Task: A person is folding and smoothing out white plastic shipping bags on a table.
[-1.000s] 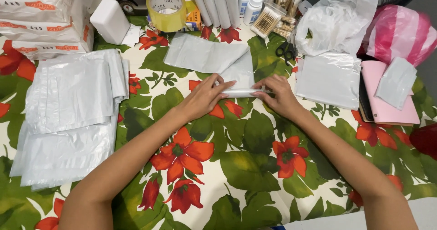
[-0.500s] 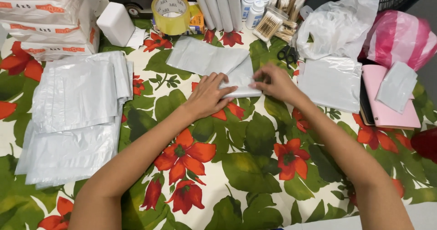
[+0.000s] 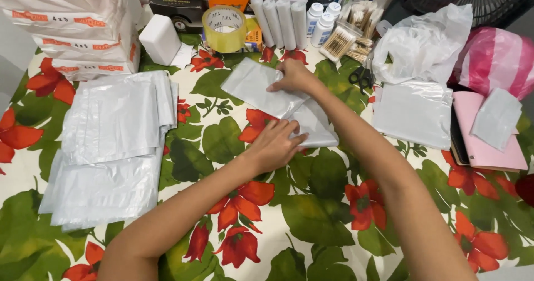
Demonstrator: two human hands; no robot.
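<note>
A grey plastic mailer bag [image 3: 253,86] lies on the flowered tablecloth [image 3: 311,220] in the middle of the table. My left hand [image 3: 276,145] presses flat on the bag's near end, fingers spread. My right hand [image 3: 293,76] rests on the bag's far upper part, fingers bent onto the plastic. The bag looks folded or creased between the two hands.
A stack of grey mailer bags [image 3: 108,147] lies at the left. Behind are white packs [image 3: 72,25], a tape roll [image 3: 223,28], white rolls [image 3: 278,19], bottles, cotton swabs, scissors [image 3: 361,76]. At the right are a white plastic bag [image 3: 423,42], a flat clear bag [image 3: 414,114], pink notebooks [image 3: 489,142].
My right hand has moved from the bag's near right end up to its far part. My left hand has stayed pressing the near end. The bag has been flattened out further.
</note>
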